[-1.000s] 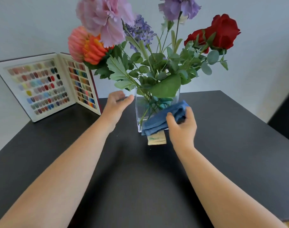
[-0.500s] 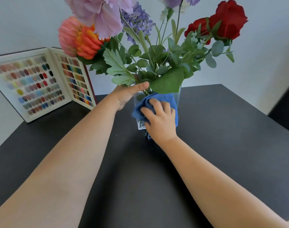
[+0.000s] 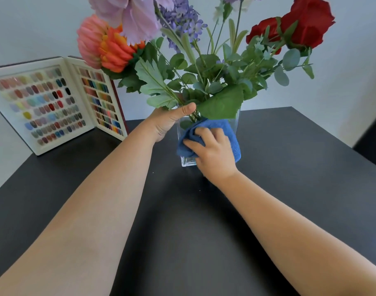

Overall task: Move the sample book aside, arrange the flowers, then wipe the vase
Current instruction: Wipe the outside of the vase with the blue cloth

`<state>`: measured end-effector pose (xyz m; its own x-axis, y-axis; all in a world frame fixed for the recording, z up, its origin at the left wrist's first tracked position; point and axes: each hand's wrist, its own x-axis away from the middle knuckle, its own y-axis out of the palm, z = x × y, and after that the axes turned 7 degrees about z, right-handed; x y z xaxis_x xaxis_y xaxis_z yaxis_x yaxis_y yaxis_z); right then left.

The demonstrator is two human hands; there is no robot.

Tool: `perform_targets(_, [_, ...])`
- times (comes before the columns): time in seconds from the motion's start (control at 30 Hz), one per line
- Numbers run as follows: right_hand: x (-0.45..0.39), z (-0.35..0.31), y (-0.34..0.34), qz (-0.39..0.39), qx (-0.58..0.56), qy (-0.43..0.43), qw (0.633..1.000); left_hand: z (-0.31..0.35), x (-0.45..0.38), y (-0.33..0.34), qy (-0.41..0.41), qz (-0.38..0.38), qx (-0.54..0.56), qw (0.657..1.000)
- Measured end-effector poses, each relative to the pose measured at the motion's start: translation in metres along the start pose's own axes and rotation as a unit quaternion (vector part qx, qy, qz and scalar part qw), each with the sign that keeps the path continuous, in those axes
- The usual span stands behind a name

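Fingers (image 3: pixel 206 135) of right hand (image 3: pixel 215 155) press blue cloth (image 3: pixel 229 133) against glass vase (image 3: pixel 186 162); left hand (image 3: pixel 166 122) grips vase rim. Sample book (image 3: pixel 54 103) stands open at desk's (image 3: pixel 289 189) far-left corner.

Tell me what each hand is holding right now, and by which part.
The left hand grips the glass vase at its upper left rim, thumb across the top. The right hand presses a blue cloth against the vase's front face.
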<state>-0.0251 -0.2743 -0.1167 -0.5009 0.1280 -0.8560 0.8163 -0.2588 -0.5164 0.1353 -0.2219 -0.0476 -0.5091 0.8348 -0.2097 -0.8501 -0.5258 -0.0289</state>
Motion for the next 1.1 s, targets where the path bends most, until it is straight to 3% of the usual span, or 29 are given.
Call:
perform_targets(0.13, [0.029, 0.022, -0.004, -0.146, 0.087, -0.123, 0.978, 0.002, 0.0, 0.001, -0.004, 0.0, -0.001, 1.0])
perform_targets(0.2, [0.037, 0.046, -0.013, -0.127, 0.088, -0.082, 0.985, 0.003, 0.001, 0.001, -0.008, 0.004, -0.009, 1.0])
perform_targets(0.3, [0.03, 0.056, -0.018, -0.018, 0.031, 0.03, 0.999, 0.002, 0.0, 0.003, -0.005, 0.012, -0.008, 1.0])
perform_targets(0.37, [0.016, 0.038, -0.014, 0.02, 0.005, 0.023, 1.0, 0.001, 0.0, 0.004, -0.001, 0.011, 0.005, 1.0])
perform_targets(0.57, [0.003, -0.001, -0.001, -0.08, 0.017, -0.059, 0.995, -0.003, 0.007, 0.008, 0.01, 0.04, 0.051, 0.998])
perform_targets(0.7, [0.02, 0.013, -0.016, -0.208, 0.089, -0.134, 0.965, -0.009, 0.009, 0.016, 0.016, 0.063, 0.071, 0.995])
perform_targets(0.9, [0.003, 0.033, -0.029, -0.046, 0.021, -0.015, 0.999, -0.008, 0.008, 0.014, 0.014, 0.052, 0.058, 0.997])
perform_targets(1.0, [0.002, 0.013, -0.016, -0.063, 0.016, -0.062, 0.996, -0.009, 0.009, 0.014, 0.005, 0.055, 0.056, 0.997])
perform_targets(1.1, [0.008, 0.003, -0.013, -0.138, 0.026, -0.128, 0.982, -0.009, 0.008, 0.012, -0.006, 0.055, 0.045, 0.997])
